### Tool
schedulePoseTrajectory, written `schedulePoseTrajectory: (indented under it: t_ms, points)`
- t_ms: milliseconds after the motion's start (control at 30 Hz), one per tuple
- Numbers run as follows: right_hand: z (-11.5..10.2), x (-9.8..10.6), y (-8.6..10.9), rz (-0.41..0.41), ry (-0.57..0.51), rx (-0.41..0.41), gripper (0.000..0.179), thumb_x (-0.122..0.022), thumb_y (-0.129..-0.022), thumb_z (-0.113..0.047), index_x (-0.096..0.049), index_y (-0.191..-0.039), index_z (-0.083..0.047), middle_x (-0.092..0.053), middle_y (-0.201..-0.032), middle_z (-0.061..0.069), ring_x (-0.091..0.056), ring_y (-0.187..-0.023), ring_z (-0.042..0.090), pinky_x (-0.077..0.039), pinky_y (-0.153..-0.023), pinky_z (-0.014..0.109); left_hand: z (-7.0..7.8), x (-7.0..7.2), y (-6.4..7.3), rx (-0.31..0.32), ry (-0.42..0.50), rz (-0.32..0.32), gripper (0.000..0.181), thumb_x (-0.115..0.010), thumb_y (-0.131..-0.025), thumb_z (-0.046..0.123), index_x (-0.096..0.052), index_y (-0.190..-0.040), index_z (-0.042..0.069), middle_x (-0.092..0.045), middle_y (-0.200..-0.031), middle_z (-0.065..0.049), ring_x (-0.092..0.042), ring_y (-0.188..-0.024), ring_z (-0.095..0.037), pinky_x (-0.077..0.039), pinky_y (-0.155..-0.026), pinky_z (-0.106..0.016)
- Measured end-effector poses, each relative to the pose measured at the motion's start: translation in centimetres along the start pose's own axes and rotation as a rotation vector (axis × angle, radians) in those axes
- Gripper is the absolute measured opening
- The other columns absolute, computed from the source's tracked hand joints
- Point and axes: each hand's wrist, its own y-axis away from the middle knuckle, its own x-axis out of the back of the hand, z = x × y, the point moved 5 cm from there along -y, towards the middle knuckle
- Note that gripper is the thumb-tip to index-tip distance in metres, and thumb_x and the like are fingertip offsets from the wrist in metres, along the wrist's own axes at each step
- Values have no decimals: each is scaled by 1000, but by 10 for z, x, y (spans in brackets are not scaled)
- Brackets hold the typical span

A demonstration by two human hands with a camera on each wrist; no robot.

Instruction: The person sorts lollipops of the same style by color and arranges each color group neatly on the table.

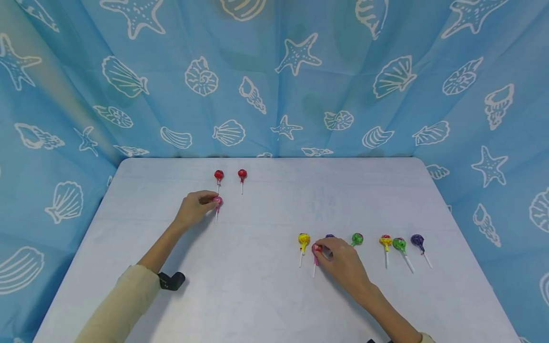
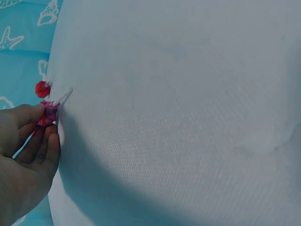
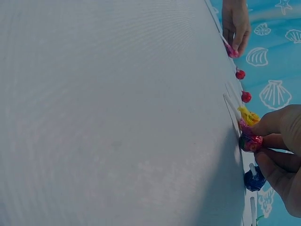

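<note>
My left hand (image 1: 192, 210) pinches a pink lollipop (image 1: 218, 200) by its wrapped head, its white stick pointing toward me. Just beyond it lie two red lollipops, one (image 1: 218, 175) straight behind and the other (image 1: 242, 174) a little to the right. Over on the right, my right hand (image 1: 343, 266) grips a pink-red lollipop (image 1: 316, 248) between thumb and fingers. Beside that one lies a yellow lollipop (image 1: 304, 239). A purple lollipop (image 1: 329, 236) is mostly hidden behind the right hand, and a green one (image 1: 357, 239) shows just past the knuckles.
Farther right, a yellow-and-red lollipop (image 1: 385, 241), a green one (image 1: 400, 245) and a purple one (image 1: 417, 240) lie in a row. All are on a white-covered table (image 1: 257, 295). A blue curtain (image 1: 274, 105) with shells and starfish hangs behind and around it.
</note>
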Motion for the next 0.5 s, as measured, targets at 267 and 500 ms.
schedulePoseTrajectory:
  t_ms: [267, 500]
  points:
    - [0, 0, 1, 12, 12, 12, 27, -85, -77, -6, -74, -102, -5, -73, -101, 8, -66, -90, 21, -58, -81, 38, -4, 3, -2, 8, -10, 19, 34, -64, -98, 13, -64, -129, 0, -64, -125, -19, -58, -115, -35, -50, -98, -45]
    - [-3, 1, 2, 23, 35, 27, 28, -85, -78, -7, -75, -103, -4, -73, -101, 10, -68, -92, 24, -57, -81, 39, -8, 2, -4, 18, -12, 22, 35, -65, -98, 16, -65, -130, 1, -64, -126, -19, -58, -116, -35, -50, -98, -45]
